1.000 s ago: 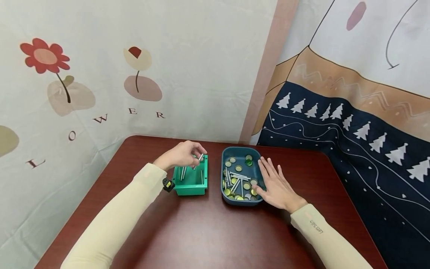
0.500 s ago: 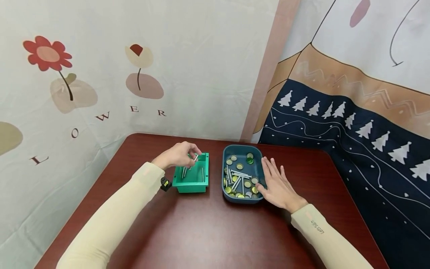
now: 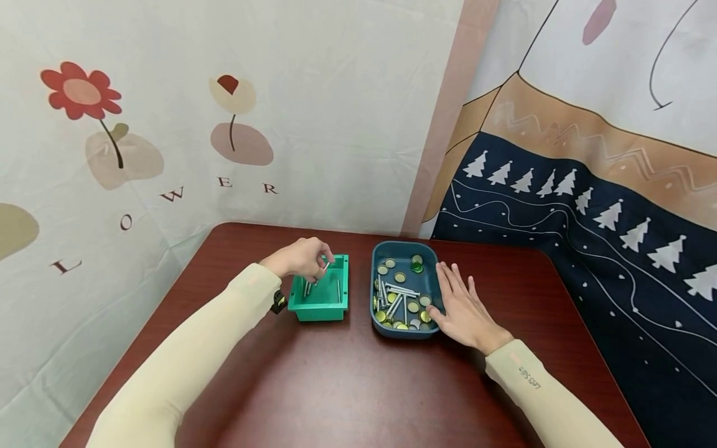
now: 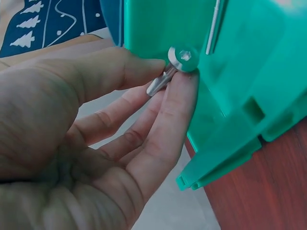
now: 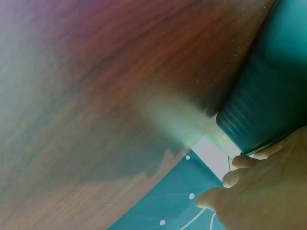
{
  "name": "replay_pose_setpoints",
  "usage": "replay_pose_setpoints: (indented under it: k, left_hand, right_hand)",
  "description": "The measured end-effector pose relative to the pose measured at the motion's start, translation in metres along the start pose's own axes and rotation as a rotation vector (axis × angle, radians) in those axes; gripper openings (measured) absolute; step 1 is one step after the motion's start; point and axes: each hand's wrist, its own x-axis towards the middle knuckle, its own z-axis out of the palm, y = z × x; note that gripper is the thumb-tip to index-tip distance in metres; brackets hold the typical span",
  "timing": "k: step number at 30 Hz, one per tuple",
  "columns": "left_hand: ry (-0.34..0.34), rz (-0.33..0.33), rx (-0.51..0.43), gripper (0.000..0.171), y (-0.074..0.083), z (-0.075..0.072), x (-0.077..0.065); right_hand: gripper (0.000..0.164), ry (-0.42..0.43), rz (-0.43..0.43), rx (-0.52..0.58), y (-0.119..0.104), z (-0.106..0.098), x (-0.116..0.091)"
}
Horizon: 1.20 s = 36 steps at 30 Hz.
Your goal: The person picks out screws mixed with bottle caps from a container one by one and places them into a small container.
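Note:
My left hand (image 3: 302, 258) is over the green plastic bin (image 3: 320, 313). Between thumb and fingers it pinches a silver bolt (image 4: 183, 58), whose round head with a hex socket faces the left wrist camera. Inside the green bin another bolt (image 3: 338, 290) leans by the right wall, and others show partly below the hand. To the right stands a dark blue tray (image 3: 404, 334) with silver bolts (image 3: 400, 290) and several bottle caps (image 3: 400, 277) in it. My right hand (image 3: 467, 317) rests with straight fingers against the tray's right rim.
Both containers stand on a reddish-brown wooden table (image 3: 336, 386). Behind it hangs a pale cloth (image 3: 336, 112) printed with flowers, and at the right a dark blue cloth (image 3: 560, 242) with white trees. A gap separates the two containers.
The left hand, with the bolt in its fingers, has shifted slightly left and lower over the green bin. The right hand keeps its place on the blue tray.

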Motion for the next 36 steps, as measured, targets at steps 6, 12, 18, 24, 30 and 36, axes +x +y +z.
replay_pose_setpoints:
  k: [6,12,18,24,30,36]
  left_hand:
    - [-0.044,-0.032,0.098,0.039,0.005,0.003,0.007]
    - [-0.039,-0.083,0.181,0.039,0.012,0.007,0.013]
    - [0.006,-0.049,0.222,0.034,0.012,0.007,0.011]
    - [0.173,0.05,0.31,0.035,0.014,0.011,0.005]
    - [0.308,0.085,0.43,0.037,0.024,0.018,-0.003]
    - [0.388,0.136,0.515,0.04,0.032,0.029,-0.006]
  right_hand:
    - [0.102,0.003,0.002,0.012,0.0,0.0,0.0]
    - [0.103,-0.001,0.01,0.014,0.0,0.001,-0.001]
    - [0.102,0.004,0.008,0.015,0.0,0.002,-0.001]
    - [0.1,0.002,-0.004,0.01,0.001,-0.001,-0.001]
    - [0.1,0.001,-0.007,0.01,0.002,-0.002,0.0]
    - [0.1,0.008,-0.011,0.011,0.002,0.001,-0.001]
